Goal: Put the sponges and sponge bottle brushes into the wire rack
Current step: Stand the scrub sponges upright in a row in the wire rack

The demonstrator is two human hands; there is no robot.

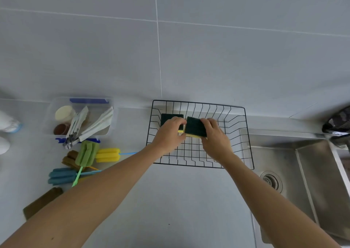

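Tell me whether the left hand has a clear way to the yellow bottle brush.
Probably yes: the yellow bottle brush lies uncovered on the counter, but the left hand holds a sponge inside the wire rack.

I see two sponges (pixel 196 127) — dark green over yellow — in a black wire rack (pixel 198 137); left of frame, green (pixel 87 153), yellow (pixel 108 155), blue (pixel 60 175) and brown (pixel 69 159) brushes.

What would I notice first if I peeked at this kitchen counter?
Two hands meet over a black wire rack by the sink: the left hand and the right hand each hold a dark green sponge. To the left lie bright sponge bottle brushes in yellow, green, blue and brown.
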